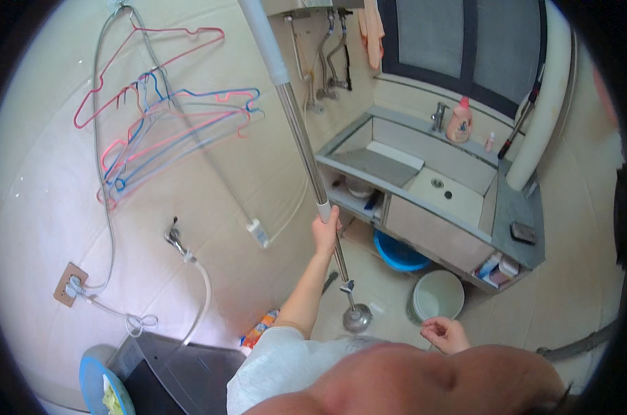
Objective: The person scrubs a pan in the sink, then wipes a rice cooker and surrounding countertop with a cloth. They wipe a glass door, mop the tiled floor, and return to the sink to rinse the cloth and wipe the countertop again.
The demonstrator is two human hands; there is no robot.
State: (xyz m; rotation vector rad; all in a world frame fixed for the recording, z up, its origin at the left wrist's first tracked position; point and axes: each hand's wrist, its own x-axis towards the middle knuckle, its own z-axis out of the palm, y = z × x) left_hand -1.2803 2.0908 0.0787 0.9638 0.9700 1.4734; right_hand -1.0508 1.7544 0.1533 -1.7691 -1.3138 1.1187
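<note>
My left hand is closed around a long telescopic mop pole with a steel tube and a pale grey grip at its top. The pole slants down to a round metallic mop head near the floor; whether it touches the tiles is hard to tell. My right hand hangs with loosely curled fingers and no object visible in it. Just beyond it stands a white bucket. Its visible inside looks pale, and its contents cannot be made out.
A stone laundry sink stands ahead, with a blue basin beneath. Coloured hangers hang on the left wall, above a tap with a hose. A dark washing machine or similar appliance carries a blue bowl at lower left.
</note>
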